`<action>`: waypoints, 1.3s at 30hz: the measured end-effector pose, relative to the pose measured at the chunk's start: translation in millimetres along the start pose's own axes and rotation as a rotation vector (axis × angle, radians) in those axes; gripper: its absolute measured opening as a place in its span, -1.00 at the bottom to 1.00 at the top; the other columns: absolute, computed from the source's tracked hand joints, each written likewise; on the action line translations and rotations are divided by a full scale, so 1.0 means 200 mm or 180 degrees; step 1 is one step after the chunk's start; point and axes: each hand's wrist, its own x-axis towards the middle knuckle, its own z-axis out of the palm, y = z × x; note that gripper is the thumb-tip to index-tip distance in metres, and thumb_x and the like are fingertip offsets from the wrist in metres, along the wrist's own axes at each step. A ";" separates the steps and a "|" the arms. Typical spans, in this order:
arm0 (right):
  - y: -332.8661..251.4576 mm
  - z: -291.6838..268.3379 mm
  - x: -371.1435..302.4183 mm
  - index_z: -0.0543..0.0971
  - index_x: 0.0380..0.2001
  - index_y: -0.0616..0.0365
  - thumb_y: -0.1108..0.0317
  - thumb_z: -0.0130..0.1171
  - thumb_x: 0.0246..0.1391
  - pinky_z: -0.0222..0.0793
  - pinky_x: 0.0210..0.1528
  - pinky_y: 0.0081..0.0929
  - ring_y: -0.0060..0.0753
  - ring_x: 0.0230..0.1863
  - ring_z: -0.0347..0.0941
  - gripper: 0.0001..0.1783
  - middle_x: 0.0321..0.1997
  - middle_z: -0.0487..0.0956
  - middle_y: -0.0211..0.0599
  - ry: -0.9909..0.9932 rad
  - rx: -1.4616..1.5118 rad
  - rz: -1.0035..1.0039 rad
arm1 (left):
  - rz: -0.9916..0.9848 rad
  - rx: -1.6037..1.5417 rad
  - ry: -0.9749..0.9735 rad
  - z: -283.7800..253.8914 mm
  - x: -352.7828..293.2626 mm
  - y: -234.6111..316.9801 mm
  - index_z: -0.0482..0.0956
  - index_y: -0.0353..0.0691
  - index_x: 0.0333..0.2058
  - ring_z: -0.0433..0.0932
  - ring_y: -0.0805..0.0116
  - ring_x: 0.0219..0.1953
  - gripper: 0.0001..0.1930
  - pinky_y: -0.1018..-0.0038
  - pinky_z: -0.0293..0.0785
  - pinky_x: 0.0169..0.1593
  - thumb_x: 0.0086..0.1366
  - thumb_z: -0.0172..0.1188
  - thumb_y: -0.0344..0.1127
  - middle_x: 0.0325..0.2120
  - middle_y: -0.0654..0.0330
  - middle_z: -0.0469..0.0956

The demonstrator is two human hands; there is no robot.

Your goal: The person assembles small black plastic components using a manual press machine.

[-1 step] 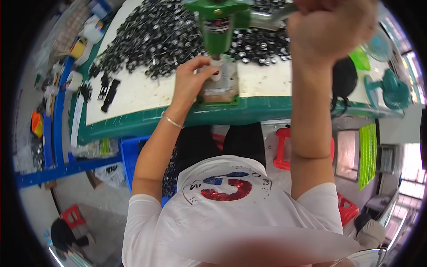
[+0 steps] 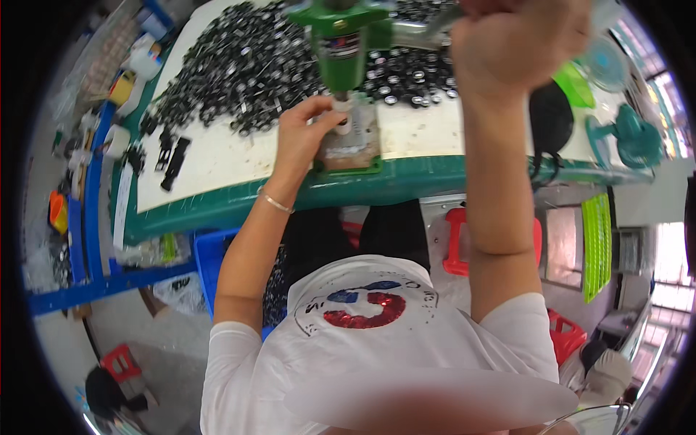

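A green hand press (image 2: 341,61) stands on the bench in front of me. My left hand (image 2: 301,134) reaches to its base, thumb and forefinger closed round a small white cylindrical piece (image 2: 343,122) directly under the ram. Whatever lies inside or beneath that piece is too small to make out. My right hand (image 2: 518,51) is raised at the upper right, its fingers wrapped round the press's lever (image 2: 442,25); the hand hides the lever's end. The press's flat base plate (image 2: 351,154) sits at the bench's green front edge.
Behind the press spreads a large heap of small black and shiny parts (image 2: 239,65). Black strips (image 2: 175,163) lie at the left. A black round object (image 2: 551,119) and a teal fan (image 2: 636,138) stand right. Below are a blue bin (image 2: 210,254) and red stool (image 2: 457,243).
The whole view has shifted slightly left. Both hands keep their places on the white piece and the lever, with no clear movement of the press.
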 end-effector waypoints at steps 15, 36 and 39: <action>0.06 -0.15 0.39 0.39 -0.57 0.04 0.23 0.10 0.21 -0.06 -0.71 -0.72 -0.80 -0.74 0.07 -0.71 -0.70 0.26 -0.65 -0.0330 -0.2573 0.0195 | 0.0276 -0.0287 -0.0119 0.04 0.01 0.01 0.58 -0.27 -0.14 0.47 0.57 -0.27 -0.76 0.59 0.38 -0.10 0.18 0.25 -0.49 -0.32 0.30 0.59; -0.26 -1.24 -0.43 0.56 -0.14 0.18 0.30 0.29 -0.01 0.40 -0.18 -0.46 -0.34 -0.26 0.46 -0.66 -0.15 0.51 -0.21 -0.0995 -0.5763 0.1436 | -0.0662 0.1041 0.1007 -0.40 -0.15 -0.06 0.65 -0.13 -0.24 0.26 0.70 -0.62 -0.79 0.69 0.18 -0.57 0.23 0.25 -0.18 -0.61 0.44 0.45; -0.22 -1.20 -0.52 0.55 -0.16 0.13 0.38 0.24 0.03 0.37 -0.27 -0.45 -0.37 -0.32 0.44 -0.74 -0.17 0.44 -0.23 -0.1152 -0.6291 0.1301 | -0.0016 0.1652 0.0855 -0.41 -0.07 -0.12 0.65 -0.20 -0.18 0.46 0.63 -0.48 -0.76 0.64 0.39 -0.41 0.18 0.29 -0.27 -0.37 0.36 0.64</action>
